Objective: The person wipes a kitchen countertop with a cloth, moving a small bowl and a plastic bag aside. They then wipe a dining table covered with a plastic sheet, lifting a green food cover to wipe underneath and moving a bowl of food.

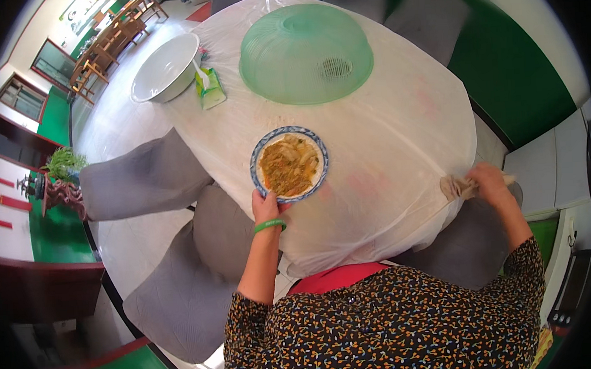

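My left hand [267, 209], with a green wristband [269, 226] at the wrist, grips the near rim of a blue-and-white plate [254, 162]. Cooked food [289, 167] in a brownish sauce fills the plate. Whether the plate rests on the table or is lifted slightly, I cannot tell. At the table's right edge, my right hand [491, 183] holds a crumpled brownish cloth [458, 187] against the plastic-covered tabletop [398, 129]. Some of the cloth is hidden by the fingers.
A green mesh food cover [288, 49] sits at the table's far side. Left of it are a white basin [161, 66] and a green packet of tissues [211, 91]. Grey-covered chairs [145, 177] surround the table. A potted plant [64, 164] stands by the left wall.
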`<state>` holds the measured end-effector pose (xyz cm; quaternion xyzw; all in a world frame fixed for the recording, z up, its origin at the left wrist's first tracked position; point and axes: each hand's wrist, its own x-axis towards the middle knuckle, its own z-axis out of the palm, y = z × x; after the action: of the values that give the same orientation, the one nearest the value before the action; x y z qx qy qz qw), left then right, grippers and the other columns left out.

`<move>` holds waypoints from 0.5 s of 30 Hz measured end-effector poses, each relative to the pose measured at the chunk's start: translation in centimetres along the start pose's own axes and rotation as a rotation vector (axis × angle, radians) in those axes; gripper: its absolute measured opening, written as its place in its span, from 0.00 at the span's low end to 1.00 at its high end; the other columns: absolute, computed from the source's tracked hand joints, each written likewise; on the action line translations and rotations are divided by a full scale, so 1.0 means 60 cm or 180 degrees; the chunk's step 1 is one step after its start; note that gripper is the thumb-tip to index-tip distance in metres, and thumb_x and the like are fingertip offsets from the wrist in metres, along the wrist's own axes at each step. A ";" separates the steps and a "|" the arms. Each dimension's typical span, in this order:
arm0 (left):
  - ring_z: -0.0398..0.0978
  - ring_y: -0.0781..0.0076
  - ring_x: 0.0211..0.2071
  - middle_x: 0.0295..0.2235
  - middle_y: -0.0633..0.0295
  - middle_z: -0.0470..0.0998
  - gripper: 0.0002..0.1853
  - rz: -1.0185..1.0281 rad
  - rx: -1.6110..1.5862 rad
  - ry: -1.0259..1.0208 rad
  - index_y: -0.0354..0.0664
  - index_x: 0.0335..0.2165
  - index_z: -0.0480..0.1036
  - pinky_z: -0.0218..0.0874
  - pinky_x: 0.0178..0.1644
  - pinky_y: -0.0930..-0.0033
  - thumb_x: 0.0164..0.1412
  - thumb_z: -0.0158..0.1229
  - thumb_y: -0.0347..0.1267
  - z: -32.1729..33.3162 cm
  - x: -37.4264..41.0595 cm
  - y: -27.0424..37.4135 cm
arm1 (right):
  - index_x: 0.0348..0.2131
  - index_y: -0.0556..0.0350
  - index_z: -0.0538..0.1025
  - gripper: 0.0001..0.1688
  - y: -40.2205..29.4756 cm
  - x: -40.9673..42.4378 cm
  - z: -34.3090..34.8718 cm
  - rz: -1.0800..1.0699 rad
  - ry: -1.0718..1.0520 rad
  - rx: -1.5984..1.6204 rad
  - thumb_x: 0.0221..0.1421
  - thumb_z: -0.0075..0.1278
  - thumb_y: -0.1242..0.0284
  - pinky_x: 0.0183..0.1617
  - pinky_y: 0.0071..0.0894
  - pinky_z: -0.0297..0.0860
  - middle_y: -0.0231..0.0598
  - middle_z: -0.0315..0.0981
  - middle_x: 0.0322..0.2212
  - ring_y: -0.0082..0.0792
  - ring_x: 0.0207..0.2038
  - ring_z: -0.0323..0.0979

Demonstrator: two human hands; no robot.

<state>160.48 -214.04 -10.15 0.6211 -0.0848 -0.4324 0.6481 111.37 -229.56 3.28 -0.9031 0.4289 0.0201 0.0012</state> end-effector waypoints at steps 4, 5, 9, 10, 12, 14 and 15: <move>0.75 0.66 0.23 0.34 0.52 0.73 0.14 0.0051 0.0203 -0.0008 0.36 0.42 0.59 0.70 0.18 0.74 0.55 0.46 0.24 0.000 0.025 -0.024 | 0.31 0.54 0.75 0.17 -0.080 0.016 -0.014 0.0286 0.0591 0.1015 0.35 0.48 0.85 0.38 0.36 0.66 0.41 0.71 0.27 0.46 0.34 0.69; 0.75 0.66 0.22 0.33 0.52 0.72 0.14 0.0058 0.0194 0.0021 0.35 0.41 0.60 0.70 0.18 0.74 0.55 0.45 0.23 -0.008 0.029 -0.028 | 0.33 0.54 0.74 0.19 -0.104 0.019 -0.013 0.0218 0.0687 0.1268 0.35 0.47 0.86 0.39 0.35 0.66 0.42 0.71 0.28 0.46 0.34 0.69; 0.75 0.68 0.24 0.34 0.54 0.72 0.13 0.0089 0.0257 -0.0067 0.36 0.42 0.60 0.71 0.20 0.74 0.57 0.44 0.24 -0.022 0.036 -0.035 | 0.36 0.54 0.73 0.22 -0.166 0.022 -0.016 0.0055 0.0274 0.1743 0.36 0.45 0.87 0.43 0.33 0.66 0.41 0.70 0.34 0.43 0.38 0.69; 0.75 0.68 0.25 0.34 0.54 0.72 0.12 0.0125 0.0289 -0.0102 0.37 0.42 0.60 0.71 0.21 0.74 0.57 0.44 0.24 -0.027 0.037 -0.034 | 0.37 0.54 0.73 0.23 -0.179 0.025 -0.017 0.0045 0.0218 0.1890 0.36 0.45 0.87 0.43 0.32 0.66 0.41 0.70 0.34 0.43 0.38 0.69; 0.75 0.69 0.25 0.34 0.55 0.73 0.12 0.0162 0.0332 -0.0134 0.37 0.42 0.61 0.72 0.21 0.74 0.58 0.44 0.24 -0.033 0.042 -0.042 | 0.38 0.54 0.72 0.24 -0.201 0.031 -0.013 0.0016 0.0108 0.2181 0.36 0.45 0.86 0.44 0.31 0.65 0.41 0.69 0.35 0.43 0.40 0.69; 0.75 0.70 0.24 0.33 0.56 0.73 0.11 0.0167 0.0349 -0.0127 0.37 0.41 0.62 0.72 0.21 0.75 0.58 0.45 0.25 -0.036 0.050 -0.058 | 0.39 0.55 0.72 0.25 -0.218 0.039 -0.010 0.0029 0.0130 0.2349 0.36 0.44 0.87 0.45 0.30 0.65 0.42 0.69 0.35 0.42 0.40 0.69; 0.75 0.70 0.24 0.33 0.56 0.73 0.11 0.0158 0.0265 -0.0140 0.37 0.41 0.62 0.71 0.21 0.75 0.58 0.45 0.25 -0.033 0.049 -0.058 | 0.39 0.55 0.72 0.25 -0.224 0.043 -0.016 0.0052 0.0154 0.2422 0.36 0.44 0.87 0.45 0.29 0.64 0.42 0.69 0.36 0.41 0.41 0.69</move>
<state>161.95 -214.05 -14.85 0.6356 -0.1324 -0.4258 0.6302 123.44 -223.08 3.97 -0.8349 0.4128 -0.1619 0.3262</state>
